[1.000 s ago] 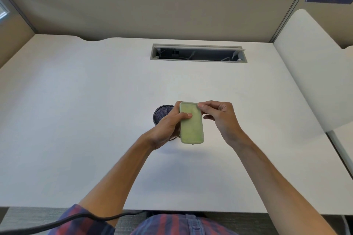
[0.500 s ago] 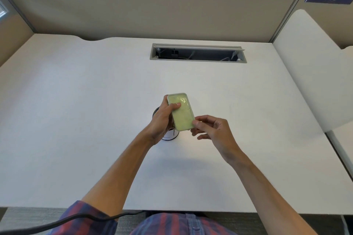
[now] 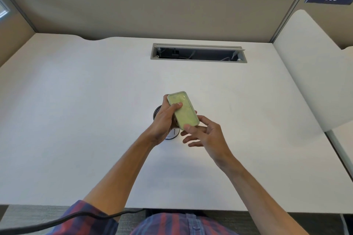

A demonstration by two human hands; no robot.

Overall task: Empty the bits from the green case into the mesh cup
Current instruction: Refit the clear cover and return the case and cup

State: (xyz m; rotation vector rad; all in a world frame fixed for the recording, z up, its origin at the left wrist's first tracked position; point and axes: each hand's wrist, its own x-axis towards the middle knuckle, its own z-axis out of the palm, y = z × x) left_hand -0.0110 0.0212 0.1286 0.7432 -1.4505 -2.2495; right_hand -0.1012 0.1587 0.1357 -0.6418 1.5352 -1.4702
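The pale green case [image 3: 184,109] is a flat rounded box, held above the desk at its middle, tilted with its far end up and left. My left hand [image 3: 164,120] grips its left side, thumb across the top face. My right hand [image 3: 204,135] touches the case's near end with thumb and forefinger, the other fingers spread. The black mesh cup [image 3: 157,112] stands on the desk under my left hand and is mostly hidden; only its rim at the left and its base show. No bits are visible.
The white desk [image 3: 76,120] runs wide on both sides of the hands. A cable slot [image 3: 197,54] lies open at the back. Beige partitions close the back and left; a white panel [image 3: 313,74] stands at the right. A black cable [image 3: 57,221] crosses my lap.
The case has swung from pointing straight away to leaning left over the cup. My right hand slid from the case's far end down to its near end.
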